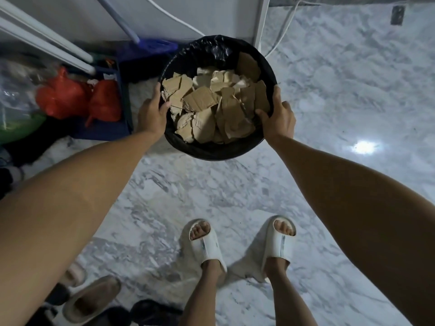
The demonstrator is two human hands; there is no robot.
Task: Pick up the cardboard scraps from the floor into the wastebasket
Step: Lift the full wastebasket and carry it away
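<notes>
The left grip [151, 111] is closed on the left rim of the wastebasket [211, 150], thumb hooked over the edge inside and fingers wrapped down the outer wall. The right grip [279, 118] clamps the right rim the same way, thumb inside touching the pile, fingers spread on the outside. Between the two hands the round black wastebasket, lined with a black bag [211, 47], is filled with torn cardboard scraps [211, 107] that heap up close to the rim; one larger piece leans against the far right wall. Both forearms reach forward and down, nearly straight, converging on the basket.

The marble floor [329, 102] shows below and around it. Two feet in white slides [279, 241] stand near the bottom edge. To the left lie red plastic bags [63, 97] beside a blue crate [124, 102], and other shoes [91, 300] sit at the bottom left corner.
</notes>
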